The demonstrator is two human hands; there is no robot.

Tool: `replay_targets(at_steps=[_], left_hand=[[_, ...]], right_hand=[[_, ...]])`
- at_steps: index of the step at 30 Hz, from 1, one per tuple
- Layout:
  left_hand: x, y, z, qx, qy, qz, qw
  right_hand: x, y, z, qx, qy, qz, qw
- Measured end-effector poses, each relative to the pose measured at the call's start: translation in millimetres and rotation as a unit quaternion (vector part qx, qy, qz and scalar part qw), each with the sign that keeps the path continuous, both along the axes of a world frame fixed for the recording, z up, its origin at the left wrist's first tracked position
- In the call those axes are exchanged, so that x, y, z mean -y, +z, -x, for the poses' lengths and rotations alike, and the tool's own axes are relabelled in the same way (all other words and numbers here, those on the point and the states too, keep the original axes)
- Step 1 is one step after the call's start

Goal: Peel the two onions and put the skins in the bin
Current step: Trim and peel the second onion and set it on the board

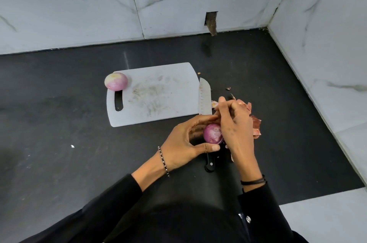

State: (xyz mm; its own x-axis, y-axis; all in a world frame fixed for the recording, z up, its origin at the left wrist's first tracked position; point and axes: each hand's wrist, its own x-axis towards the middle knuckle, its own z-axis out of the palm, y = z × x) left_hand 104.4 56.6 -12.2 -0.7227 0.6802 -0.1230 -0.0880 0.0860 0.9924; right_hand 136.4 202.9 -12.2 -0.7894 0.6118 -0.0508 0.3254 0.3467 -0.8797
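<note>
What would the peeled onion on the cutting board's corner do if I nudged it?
The peeled onion looks round and sits at the far corner of the white cutting board, so a nudge would probably roll it onto the dark counter. Its bare, smooth surface may be slippery. It looks solid, so likely firm in a grip.

even, soft light; dull sheen on dark counter (59, 113); wide-angle bending at edges; slight softness.
</note>
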Motion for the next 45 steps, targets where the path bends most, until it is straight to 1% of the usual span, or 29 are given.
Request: replay_targets(at_steps=[2, 6, 9, 12, 16, 20, 24, 29, 32, 35, 41, 45], left_hand=[[5.7, -0.6, 3.5, -0.019, 0.023, 0.029, 0.999], [22.2, -3.0, 20.6, -0.050, 0.119, 0.077, 0.989], [37.0, -6.3, 40.1, -0.104, 0.160, 0.139, 0.972], [54.0, -6.6, 58.3, -0.158, 0.198, 0.169, 0.953], [71.2, -7.9, 76.3, -0.198, 0.210, 0.164, 0.943], [81.3, -12.0, 91.9, -0.222, 0.208, 0.194, 0.933], [96.4, -16.2, 106.6, -0.207, 0.232, 0.235, 0.921], [116.0, -25.7, 116.0, -0.185, 0.296, 0.259, 0.901], [122.1, -28.3, 116.6, -0.185, 0.299, 0.266, 0.898], [123.3, -31.7, 115.4, -0.183, 0.298, 0.265, 0.898], [122.5, -39.5, 112.3, -0.202, 0.285, 0.276, 0.895], [118.3, -39.1, 108.2, -0.199, 0.298, 0.265, 0.895]], right_hand=[[0.0, -2.0, 2.4, -0.001, 0.020, -0.002, 1.000], [4.9, -1.1, 12.5, 0.010, 0.099, 0.029, 0.995], [12.8, 0.8, 25.9, 0.022, 0.176, 0.073, 0.981], [23.4, -0.7, 43.9, 0.048, 0.251, 0.106, 0.961], [39.8, -2.8, 72.4, 0.077, 0.291, 0.109, 0.947], [57.9, 0.8, 104.4, 0.095, 0.333, 0.095, 0.933], [78.6, -5.5, 139.6, 0.079, 0.339, 0.067, 0.935], [102.4, -18.9, 171.3, 0.024, 0.297, 0.063, 0.953], [112.7, -29.5, 177.3, 0.001, 0.284, 0.057, 0.957], [118.6, -39.3, 176.2, -0.016, 0.285, 0.030, 0.958], [110.5, -40.2, 168.4, 0.000, 0.287, 0.007, 0.958], [99.1, -32.9, 153.1, 0.010, 0.269, 0.008, 0.963]])
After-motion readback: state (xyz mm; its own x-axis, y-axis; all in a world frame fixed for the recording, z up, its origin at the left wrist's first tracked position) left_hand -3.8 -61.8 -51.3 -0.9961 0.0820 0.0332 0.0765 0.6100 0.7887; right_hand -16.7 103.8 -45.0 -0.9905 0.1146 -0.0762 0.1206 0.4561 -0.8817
